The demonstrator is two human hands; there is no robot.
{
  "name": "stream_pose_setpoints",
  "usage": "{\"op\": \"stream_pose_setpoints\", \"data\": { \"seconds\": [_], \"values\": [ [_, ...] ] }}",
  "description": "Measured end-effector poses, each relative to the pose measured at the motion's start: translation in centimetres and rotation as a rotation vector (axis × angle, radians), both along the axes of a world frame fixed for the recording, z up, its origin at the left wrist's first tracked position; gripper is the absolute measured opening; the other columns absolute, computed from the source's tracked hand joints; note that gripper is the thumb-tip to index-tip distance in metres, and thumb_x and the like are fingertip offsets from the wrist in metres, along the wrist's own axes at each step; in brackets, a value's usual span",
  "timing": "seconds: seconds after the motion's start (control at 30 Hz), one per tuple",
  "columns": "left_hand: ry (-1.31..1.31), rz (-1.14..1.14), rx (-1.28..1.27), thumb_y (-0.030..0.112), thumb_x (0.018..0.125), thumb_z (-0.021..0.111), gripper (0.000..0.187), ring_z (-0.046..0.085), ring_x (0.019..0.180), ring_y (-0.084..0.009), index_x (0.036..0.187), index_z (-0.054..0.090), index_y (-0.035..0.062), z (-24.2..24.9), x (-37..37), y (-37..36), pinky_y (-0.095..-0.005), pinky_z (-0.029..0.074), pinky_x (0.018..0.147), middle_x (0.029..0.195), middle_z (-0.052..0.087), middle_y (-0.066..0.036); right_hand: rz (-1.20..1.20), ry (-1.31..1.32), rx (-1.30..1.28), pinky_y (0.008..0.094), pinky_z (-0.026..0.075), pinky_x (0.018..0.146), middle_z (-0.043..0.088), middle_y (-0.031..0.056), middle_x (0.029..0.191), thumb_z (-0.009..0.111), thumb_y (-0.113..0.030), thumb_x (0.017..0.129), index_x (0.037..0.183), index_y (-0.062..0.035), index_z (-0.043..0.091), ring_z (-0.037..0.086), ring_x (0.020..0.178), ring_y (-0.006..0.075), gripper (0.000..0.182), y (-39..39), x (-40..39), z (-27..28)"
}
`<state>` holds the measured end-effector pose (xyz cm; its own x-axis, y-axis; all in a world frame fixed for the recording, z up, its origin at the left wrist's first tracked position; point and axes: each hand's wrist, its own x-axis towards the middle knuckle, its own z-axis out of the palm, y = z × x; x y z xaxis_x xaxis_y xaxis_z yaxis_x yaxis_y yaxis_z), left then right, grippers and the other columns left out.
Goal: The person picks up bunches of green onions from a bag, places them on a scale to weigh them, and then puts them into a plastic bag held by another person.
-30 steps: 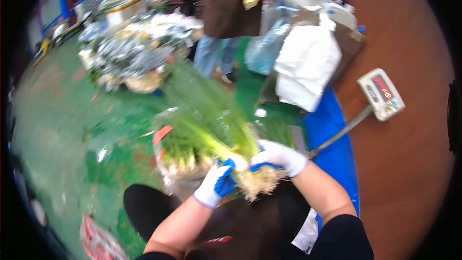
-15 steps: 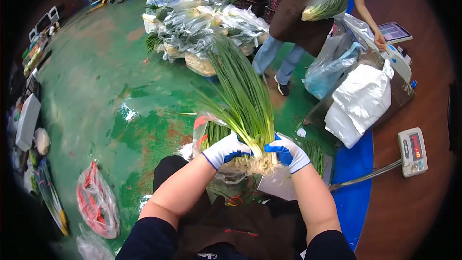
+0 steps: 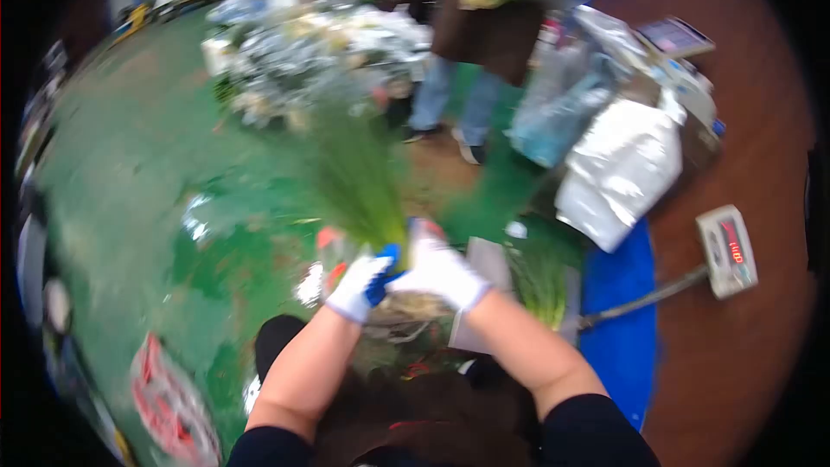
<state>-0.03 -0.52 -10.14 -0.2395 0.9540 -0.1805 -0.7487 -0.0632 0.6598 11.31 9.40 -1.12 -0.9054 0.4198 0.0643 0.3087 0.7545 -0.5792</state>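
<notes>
A bunch of green onions (image 3: 359, 173) stands out in front of me, its long leaves pointing away and blurred by motion. My left hand (image 3: 356, 287), in a white glove with blue palm, is closed round the near end from the left. From the right, my gloved right hand (image 3: 437, 270) grips the same end, close against the left hand. The roots are mostly hidden behind the gloves. To the right, a smaller lot of green onions (image 3: 538, 281) lies on a metal scale platform (image 3: 478, 329). Beneath my hands, clear plastic with red marks is partly visible.
A cable runs from the platform to a lit digital display (image 3: 728, 251). White plastic bags (image 3: 622, 169) cover a stand at the right, where another person (image 3: 484, 35) holds a bagged vegetable. Wrapped produce (image 3: 320, 56) is heaped behind. A red-and-clear bag (image 3: 173, 406) lies at lower left.
My hands have come together and shifted left with the green onions, and the right hand has turned over. More onions on the platform show. The other person has drawn an arm back from the stand.
</notes>
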Motion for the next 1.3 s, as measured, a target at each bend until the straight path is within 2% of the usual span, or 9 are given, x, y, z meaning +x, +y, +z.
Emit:
{"op": "stream_pose_setpoints", "data": {
  "seconds": [0.2, 0.27, 0.37, 0.43, 0.6, 0.8, 0.93, 1.17, 1.3],
  "values": [
    [-0.322, 0.151, 0.518, 0.048, 0.088, 0.038, 0.068, 0.032, 0.131, -0.0309, 0.145, 0.024, 0.0143, 5.1, 0.6, 1.7, -0.0452, 0.018, 0.111, 0.143, 0.034, -0.014, -0.17, -0.454, 0.632, 0.0391, 0.049, 0.078, 0.057, 0.0188, 0.103, 0.074, -0.056, 0.053, 0.132, 0.0106, 0.034, 0.058, 0.092, 0.0288, 0.111, -3.6, -3.7, 6.2],
    [-0.233, -0.055, 0.821, 0.05, 0.086, 0.038, 0.069, 0.024, 0.136, -0.0306, 0.146, 0.023, 0.0174, 5.7, -0.5, 2.7, -0.0455, 0.014, 0.112, 0.148, 0.026, -0.011, -0.094, -0.192, 0.471, 0.0498, 0.039, 0.086, 0.051, 0.0119, 0.123, 0.051, -0.039, 0.083, 0.13, -0.0181, 0.047, 0.049, 0.111, 0.0304, 0.051, -3.3, -3.9, 6.5],
    [-0.243, -0.122, 0.936, 0.049, 0.087, 0.039, 0.067, 0.018, 0.138, -0.0305, 0.146, 0.023, 0.0196, 7.2, -0.7, 3.2, -0.0458, 0.011, 0.113, 0.151, 0.02, -0.01, -0.11, 0.084, 0.656, 0.044, 0.043, 0.08, 0.055, 0.0116, 0.114, 0.052, -0.037, 0.081, 0.123, -0.0148, 0.053, 0.051, 0.104, 0.0261, 0.047, -2.2, -2.7, 7.1],
    [-0.471, 0.374, 0.312, 0.052, 0.085, 0.045, 0.071, 0.021, 0.137, -0.0326, 0.145, 0.025, 0.0185, 12.2, 2.1, 1.9, -0.047, 0.014, 0.112, 0.151, 0.02, -0.01, 0.078, -0.083, 0.739, 0.0378, 0.046, 0.072, 0.053, 0.0193, 0.103, 0.067, -0.058, 0.061, 0.135, 0.0034, 0.034, 0.054, 0.09, 0.0273, 0.101, -1.7, -0.2, 11.5],
    [-0.238, 0.062, 0.648, 0.058, 0.082, 0.049, 0.074, 0.045, 0.118, -0.0329, 0.131, 0.044, 0.003, 7.4, -1.0, 2.0, -0.0498, 0.031, 0.104, 0.128, 0.05, -0.016, -0.118, 0.309, 0.404, 0.0403, 0.043, 0.09, 0.051, 0.0207, 0.116, 0.074, -0.04, 0.069, 0.129, -0.0017, 0.043, 0.052, 0.107, 0.0327, 0.078, 6.8, 13.2, 15.0],
    [-0.544, -0.057, 0.709, 0.054, 0.087, 0.047, 0.071, 0.049, 0.115, -0.0334, 0.129, 0.044, -0.0027, 7.2, 0.2, 3.0, -0.0456, 0.037, 0.101, 0.127, 0.05, -0.02, -1.033, -0.338, 0.023, 0.0387, 0.045, 0.09, 0.06, 0.0191, 0.114, 0.061, -0.044, 0.076, 0.12, -0.0072, 0.056, 0.057, 0.105, 0.0333, 0.058, 13.2, 37.7, 1.1],
    [-2.614, -0.946, 0.653, 0.052, 0.089, 0.046, 0.07, 0.052, 0.113, -0.034, 0.128, 0.044, -0.0068, 8.9, 1.5, 4.4, -0.0427, 0.041, 0.098, 0.125, 0.051, -0.022, -1.183, -0.725, -0.302, 0.0393, 0.044, 0.093, 0.059, 0.0167, 0.118, 0.063, -0.048, 0.072, 0.108, -0.0092, 0.063, 0.056, 0.109, 0.031, 0.053, 10.6, 45.6, -15.2],
    [-2.732, -0.865, 0.461, 0.044, 0.092, 0.046, 0.063, 0.055, 0.111, -0.034, 0.124, 0.046, -0.0094, 9.5, 5.3, 6.4, -0.0411, 0.045, 0.095, 0.123, 0.053, -0.023, -1.702, -0.542, 0.049, 0.0378, 0.041, 0.096, 0.056, 0.0111, 0.121, 0.071, -0.049, 0.064, 0.094, -0.015, 0.067, 0.049, 0.116, 0.0288, 0.046, 10.3, 43.1, -26.0],
    [-2.68, -0.795, 0.423, 0.041, 0.092, 0.046, 0.06, 0.056, 0.109, -0.0338, 0.122, 0.048, -0.0097, 8.5, 7.4, 7.6, -0.0408, 0.046, 0.094, 0.121, 0.054, -0.023, -1.379, -0.69, -0.047, 0.0465, 0.019, 0.109, 0.036, 0.0157, 0.14, 0.066, -0.056, 0.067, 0.104, -0.02, 0.066, 0.029, 0.132, 0.0287, 0.052, 10.2, 38.7, -22.6]
  ]
}}
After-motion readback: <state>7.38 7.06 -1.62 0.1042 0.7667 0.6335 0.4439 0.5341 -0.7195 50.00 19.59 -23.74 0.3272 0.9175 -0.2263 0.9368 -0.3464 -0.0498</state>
